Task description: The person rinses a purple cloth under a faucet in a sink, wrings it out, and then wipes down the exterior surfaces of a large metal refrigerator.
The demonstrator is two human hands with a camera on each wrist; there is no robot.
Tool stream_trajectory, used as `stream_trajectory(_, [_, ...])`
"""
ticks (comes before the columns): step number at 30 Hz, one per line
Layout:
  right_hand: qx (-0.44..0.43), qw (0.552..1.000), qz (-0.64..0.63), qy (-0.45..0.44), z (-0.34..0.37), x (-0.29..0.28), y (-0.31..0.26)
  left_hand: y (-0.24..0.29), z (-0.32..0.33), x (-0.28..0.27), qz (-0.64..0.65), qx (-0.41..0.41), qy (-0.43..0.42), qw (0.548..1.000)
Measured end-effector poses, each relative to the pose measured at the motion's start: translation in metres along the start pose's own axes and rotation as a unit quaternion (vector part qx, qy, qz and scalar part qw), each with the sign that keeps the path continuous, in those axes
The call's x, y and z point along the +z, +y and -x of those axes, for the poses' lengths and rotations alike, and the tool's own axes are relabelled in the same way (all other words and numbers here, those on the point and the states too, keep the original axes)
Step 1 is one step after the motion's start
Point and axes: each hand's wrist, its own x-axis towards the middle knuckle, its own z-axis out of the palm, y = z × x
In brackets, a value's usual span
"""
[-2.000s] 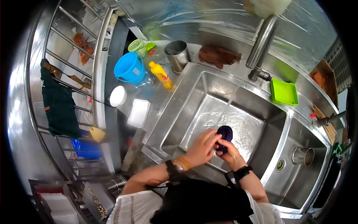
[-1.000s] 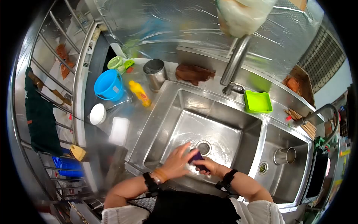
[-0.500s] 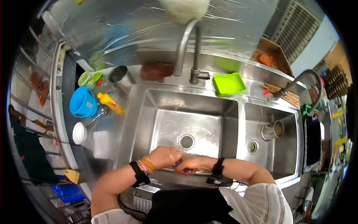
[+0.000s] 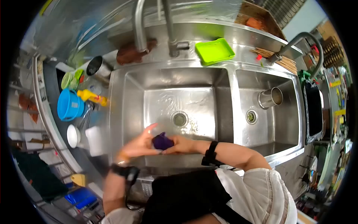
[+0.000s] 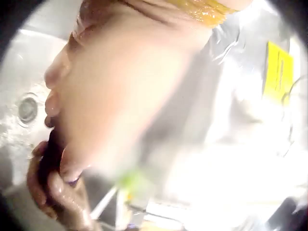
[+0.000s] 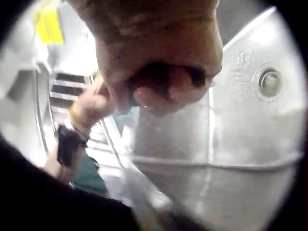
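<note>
Low over the near side of the large sink basin [image 4: 130,112], both hands are on a dark purple cloth [image 4: 163,142], bunched into a small wad. My right hand [image 4: 182,145] grips it from the right, its fingers curled round it in the right wrist view. From the left my left hand [image 4: 138,145] holds the other side; in the left wrist view the purple cloth [image 5: 54,149] shows dark between that thumb and the fingers, and the right fingers [image 5: 36,180] wrap it below. The hands cover much of the cloth. Wet shine shows on the fingers.
A smaller basin on the right holds a steel cup [image 4: 270,98]. A green tray [image 4: 215,51], a faucet [image 4: 172,41] and a brown cloth [image 4: 132,54] line the back ledge. At left stand a blue bucket [image 4: 70,105], a yellow bottle [image 4: 91,97] and a white bowl [image 4: 73,136].
The view has swung rightward. Water ran from the faucet into the sink earlier; no stream shows now. The hands have kept hold of the purple cloth, turning and squeezing it.
</note>
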Motion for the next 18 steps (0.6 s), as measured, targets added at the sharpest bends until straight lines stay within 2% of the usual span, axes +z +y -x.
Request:
stream_trajectory(1, [0.089,0.986,-0.102,-0.097,0.013,-0.006,-0.043,0.033,0.019,-0.02,0.101,-0.022,-0.028,0.994])
stream_trajectory(3, [0.045,0.943,-0.267,-0.194,0.027,0.006,-0.094,0.031,0.031,-0.053,0.012,0.082,0.016,0.996])
stream_trajectory(5, [-0.028,0.83,-0.392,-0.397,0.017,0.024,-0.121,0.076,0.028,-0.047,0.137,0.297,0.039,0.944])
stream_trajectory(6, [-0.027,0.804,-0.418,-0.423,0.016,0.035,-0.132,0.104,0.028,-0.042,0.18,0.356,-0.007,0.917])
stream_trajectory(7, [-0.025,0.777,-0.444,-0.447,0.016,0.046,-0.142,0.129,0.027,-0.034,0.176,0.449,-0.036,0.875])
stream_trajectory(8, [-0.042,0.764,-0.437,-0.473,0.015,0.056,-0.151,0.15,0.032,-0.025,0.18,0.495,-0.079,0.847])
stream_trajectory(9, [-0.111,0.731,-0.422,-0.524,0.011,0.063,-0.158,0.16,0.03,-0.026,0.178,0.533,-0.163,0.811])
stream_trajectory(10, [-0.112,0.702,-0.453,-0.538,0.008,0.069,-0.165,0.17,0.028,-0.028,0.176,0.56,-0.252,0.769])
stream_trajectory(11, [-0.113,0.671,-0.483,-0.551,0.009,0.072,-0.171,0.177,0.021,-0.047,0.164,0.573,-0.375,0.71])
stream_trajectory(14, [-0.184,0.739,-0.483,-0.431,0.026,0.081,-0.195,0.194,0.03,-0.065,0.1,0.609,-0.442,0.651])
stream_trajectory(15, [-0.186,0.76,-0.471,-0.408,0.026,0.078,-0.195,0.195,0.03,-0.059,0.098,0.641,-0.401,0.647])
stream_trajectory(17, [-0.185,0.797,-0.447,-0.361,0.028,0.07,-0.194,0.176,0.044,-0.03,0.153,0.63,-0.132,0.75])
stream_trajectory(18, [-0.168,0.823,-0.454,-0.298,0.038,0.065,-0.197,0.166,0.051,-0.02,0.166,0.582,-0.021,0.796])
